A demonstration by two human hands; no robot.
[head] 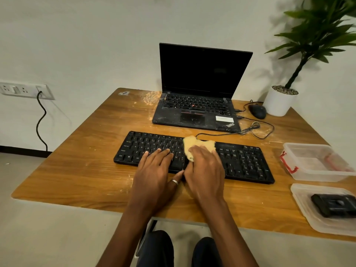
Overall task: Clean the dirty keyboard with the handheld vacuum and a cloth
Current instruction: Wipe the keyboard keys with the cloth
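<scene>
A black keyboard (242, 158) lies across the middle of the wooden table (77, 170), with pale dust on its right part. A yellow cloth (200, 144) lies on the keys near the keyboard's middle. My right hand (206, 170) presses down on the cloth, its fingers curled into the fabric. My left hand (156, 170) rests flat on the keys just to the left, fingers straight. A black device, possibly the handheld vacuum (335, 206), lies on a clear plastic lid at the right edge.
A dusty open laptop (196, 110) stands behind the keyboard, with crumbs (151, 98) left of it. A mouse (257, 111), cables and a white potted plant (279, 102) are at the back right. An open clear plastic box (316, 160) sits at the right.
</scene>
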